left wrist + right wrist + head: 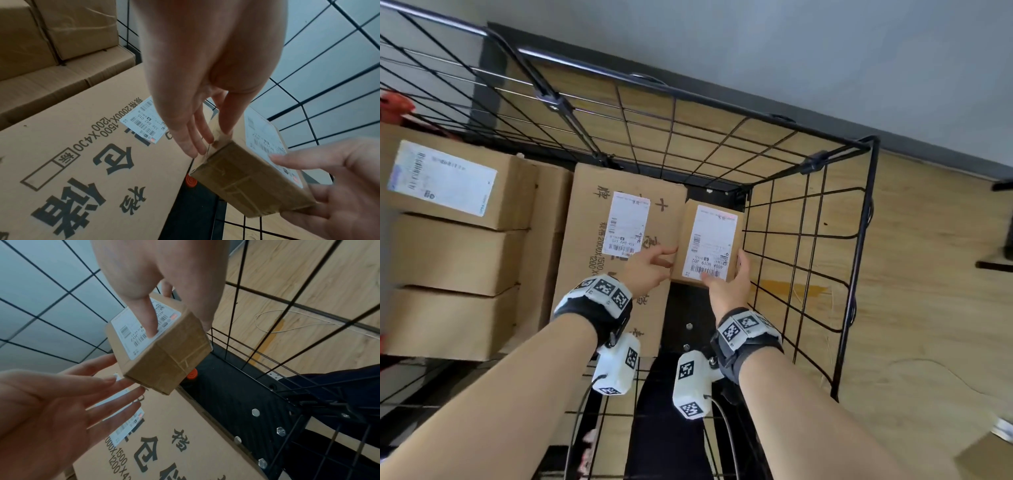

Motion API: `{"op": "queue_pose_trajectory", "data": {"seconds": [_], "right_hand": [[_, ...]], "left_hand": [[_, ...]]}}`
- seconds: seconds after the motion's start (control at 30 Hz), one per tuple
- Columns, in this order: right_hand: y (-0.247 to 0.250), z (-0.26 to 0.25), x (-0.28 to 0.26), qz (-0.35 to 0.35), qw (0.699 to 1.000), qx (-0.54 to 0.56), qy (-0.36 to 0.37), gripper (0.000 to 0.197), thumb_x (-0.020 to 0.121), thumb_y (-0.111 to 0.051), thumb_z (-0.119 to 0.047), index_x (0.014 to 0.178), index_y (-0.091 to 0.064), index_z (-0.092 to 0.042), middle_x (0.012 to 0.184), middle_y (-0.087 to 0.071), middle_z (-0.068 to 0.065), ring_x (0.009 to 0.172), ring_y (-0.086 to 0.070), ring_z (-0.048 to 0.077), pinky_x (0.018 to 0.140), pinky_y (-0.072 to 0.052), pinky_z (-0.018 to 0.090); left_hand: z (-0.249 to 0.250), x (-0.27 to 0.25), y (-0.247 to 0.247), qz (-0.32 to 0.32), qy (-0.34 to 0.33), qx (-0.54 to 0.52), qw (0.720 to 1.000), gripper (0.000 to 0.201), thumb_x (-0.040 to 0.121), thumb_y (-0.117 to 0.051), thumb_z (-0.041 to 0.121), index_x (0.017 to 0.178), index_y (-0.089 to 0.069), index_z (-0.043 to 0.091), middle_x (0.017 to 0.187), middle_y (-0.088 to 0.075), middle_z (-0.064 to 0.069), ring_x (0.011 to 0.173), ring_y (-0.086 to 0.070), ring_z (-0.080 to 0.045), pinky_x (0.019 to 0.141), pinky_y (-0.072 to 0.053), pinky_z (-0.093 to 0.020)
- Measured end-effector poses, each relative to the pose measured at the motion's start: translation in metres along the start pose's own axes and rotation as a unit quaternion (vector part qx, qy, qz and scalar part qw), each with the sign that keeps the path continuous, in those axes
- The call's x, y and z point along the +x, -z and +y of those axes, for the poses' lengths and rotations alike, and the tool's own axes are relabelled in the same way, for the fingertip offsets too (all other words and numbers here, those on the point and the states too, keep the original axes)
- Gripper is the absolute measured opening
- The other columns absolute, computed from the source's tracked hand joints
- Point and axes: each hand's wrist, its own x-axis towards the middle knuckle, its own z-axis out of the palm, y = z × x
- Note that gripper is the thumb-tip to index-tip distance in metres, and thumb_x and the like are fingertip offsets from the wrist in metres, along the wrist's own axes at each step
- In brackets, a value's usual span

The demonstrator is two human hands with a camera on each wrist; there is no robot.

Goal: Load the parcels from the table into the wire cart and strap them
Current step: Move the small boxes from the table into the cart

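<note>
A small brown parcel (709,240) with a white label hangs inside the black wire cart (804,240), just above its dark floor. My right hand (729,281) grips it, thumb pressed on the label and fingers down the right side. My left hand (661,258) touches the parcel's left side with straight fingers. In the right wrist view the thumb lies across the label of the parcel (164,360), and the left hand (61,402) is spread beside it. A large printed cardboard box (599,274) lies flat in the cart, directly left of the parcel.
Several plain cardboard boxes (448,257) are stacked to the left of the large box. An orange round cap (192,374) sits on the cart's black floor (236,394) under the parcel. Wire walls close in behind and on the right. Wooden flooring (928,308) lies beyond.
</note>
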Motion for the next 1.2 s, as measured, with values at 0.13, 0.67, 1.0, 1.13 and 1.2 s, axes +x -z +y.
{"op": "queue_pose_trajectory", "data": {"seconds": [0.13, 0.67, 1.0, 1.13, 1.2], "right_hand": [[-0.001, 0.009, 0.017, 0.008, 1.000, 0.004, -0.021, 0.081, 0.082, -0.065, 0.004, 0.147, -0.024, -0.022, 0.142, -0.046, 0.004, 0.129, -0.047, 0.020, 0.105, -0.040, 0.039], [-0.028, 0.029, 0.091, 0.052, 0.997, -0.033, -0.038, 0.053, 0.084, -0.064, 0.000, 0.129, -0.042, -0.015, 0.130, -0.056, 0.005, 0.118, -0.057, 0.020, 0.082, -0.046, 0.023], [-0.030, 0.026, 0.084, 0.013, 0.992, -0.120, -0.021, 0.052, 0.091, -0.056, -0.005, 0.139, -0.039, -0.016, 0.133, -0.054, 0.003, 0.125, -0.050, 0.023, 0.095, -0.040, 0.030], [-0.027, 0.009, 0.066, -0.007, 0.987, -0.159, -0.010, 0.035, 0.091, -0.056, -0.007, 0.125, -0.050, -0.016, 0.127, -0.059, 0.004, 0.116, -0.056, 0.024, 0.083, -0.042, 0.029], [-0.027, -0.006, 0.050, -0.020, 0.986, -0.166, 0.002, 0.043, 0.092, -0.053, -0.004, 0.133, -0.046, -0.014, 0.134, -0.055, 0.006, 0.122, -0.052, 0.026, 0.092, -0.043, 0.032]], "left_hand": [[-0.005, 0.017, -0.006, -0.030, 0.002, -0.003, 1.000, 0.054, 0.093, -0.046, 0.001, 0.140, -0.042, 0.027, 0.123, -0.055, 0.000, 0.087, -0.053, -0.006, 0.073, -0.045, -0.018], [-0.024, 0.069, -0.030, -0.024, 0.040, -0.106, 0.993, 0.048, 0.092, -0.035, -0.011, 0.132, -0.048, 0.013, 0.138, -0.047, -0.007, 0.130, -0.042, -0.020, 0.115, -0.029, -0.037], [-0.027, 0.058, -0.009, 0.034, 0.008, -0.081, 0.996, 0.045, 0.091, -0.044, -0.006, 0.127, -0.053, 0.019, 0.138, -0.048, -0.005, 0.127, -0.046, -0.019, 0.105, -0.040, -0.037], [-0.013, 0.028, 0.006, 0.066, 0.008, -0.013, 0.998, 0.036, 0.091, -0.050, 0.003, 0.122, -0.057, 0.020, 0.129, -0.054, -0.008, 0.119, -0.052, -0.025, 0.105, -0.042, -0.042], [-0.001, 0.005, 0.013, 0.076, 0.002, 0.046, 0.996, 0.032, 0.092, -0.049, 0.007, 0.123, -0.056, 0.016, 0.128, -0.055, -0.009, 0.112, -0.056, -0.031, 0.094, -0.048, -0.036]]}}
